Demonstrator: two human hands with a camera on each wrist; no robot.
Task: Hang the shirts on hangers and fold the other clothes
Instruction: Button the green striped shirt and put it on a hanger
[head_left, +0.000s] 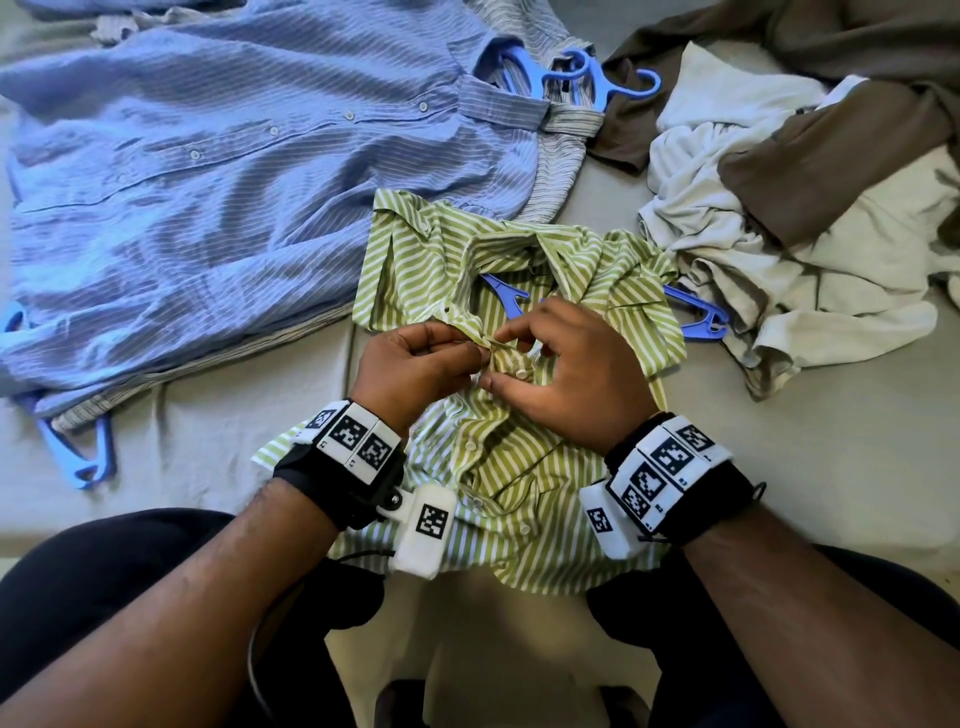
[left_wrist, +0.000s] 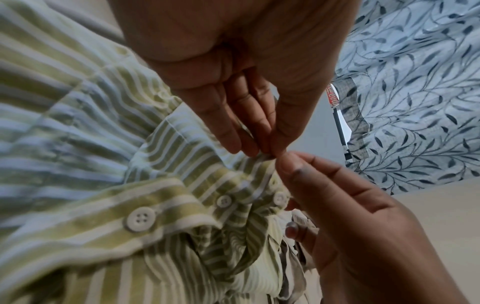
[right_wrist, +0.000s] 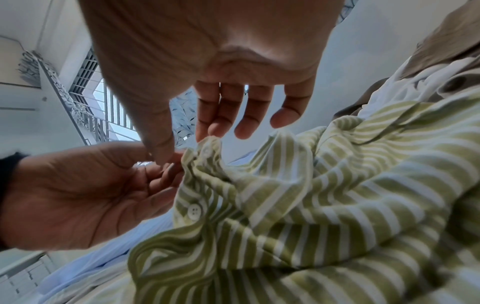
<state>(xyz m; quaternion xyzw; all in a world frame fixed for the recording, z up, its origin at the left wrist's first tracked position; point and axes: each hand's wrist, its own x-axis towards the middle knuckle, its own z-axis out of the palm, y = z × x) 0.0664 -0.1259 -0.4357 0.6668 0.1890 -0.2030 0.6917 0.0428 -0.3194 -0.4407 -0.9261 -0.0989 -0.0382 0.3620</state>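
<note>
A green-and-white striped shirt (head_left: 519, 467) lies in front of me on the bed, with a blue hanger (head_left: 696, 318) inside its shoulders. Both hands meet at the button placket just below the collar. My left hand (head_left: 480, 353) pinches one edge of the placket (left_wrist: 262, 162) between thumb and fingers. My right hand (head_left: 501, 358) pinches the opposite edge between thumb and forefinger, close to a white button (head_left: 519, 373). In the right wrist view the right hand (right_wrist: 182, 144) holds the bunched fabric (right_wrist: 207, 148) against the left hand (right_wrist: 91, 195). Lower buttons (left_wrist: 140, 219) look fastened.
A blue striped shirt (head_left: 234, 182) on a hanger lies at the left over a grey striped one (head_left: 558, 156). Spare blue hangers (head_left: 587, 78) lie at the back. A heap of white and brown clothes (head_left: 779, 234) fills the right. The beige bed surface (head_left: 779, 493) shows at the front right.
</note>
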